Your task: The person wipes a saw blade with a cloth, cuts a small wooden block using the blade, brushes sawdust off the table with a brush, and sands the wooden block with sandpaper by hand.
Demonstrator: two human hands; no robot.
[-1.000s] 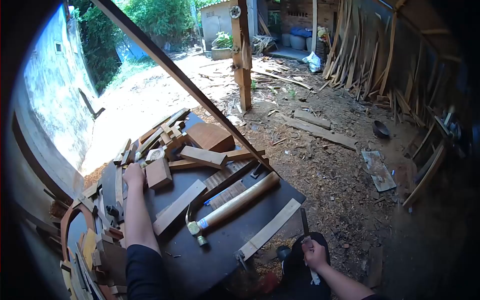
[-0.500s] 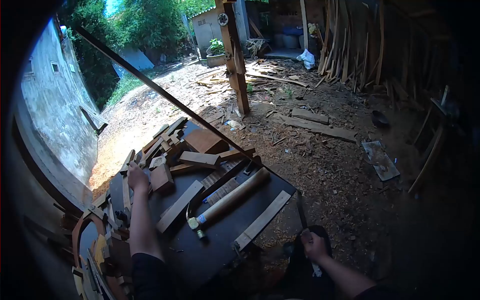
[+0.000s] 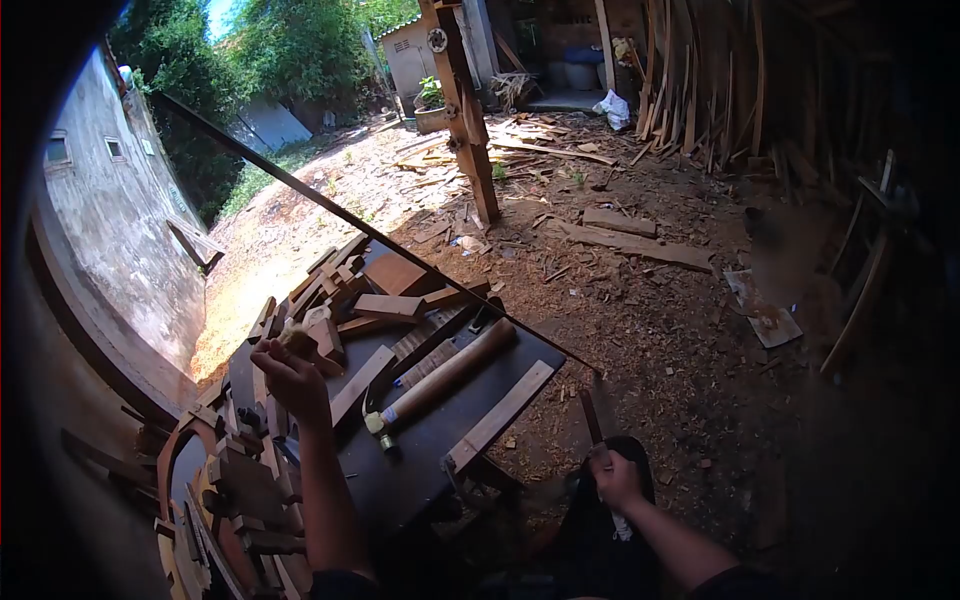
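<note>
My left hand is raised above the near left of the dark tabletop, its fingers closed round a small yellowish-brown lump whose kind I cannot make out. Low on the right, beside the table and over my leg, my right hand grips a long, narrow, dark-bladed hand tool, blade pointing up and away; its exact kind is unclear. Between the hands, a claw hammer with a wooden handle lies on the tabletop. A pale flat wooden strip lies along the table's right side.
Wood blocks and offcuts crowd the table's far and left sides. A long dark bar slants across the view beyond the table. A wooden post stands ahead. Boards and shavings cover the ground; a wall rises at left.
My left hand has come back nearer me from among the wood pieces, now holding the small brownish lump. My right hand has shifted slightly left with its tool. The view has moved a little.
</note>
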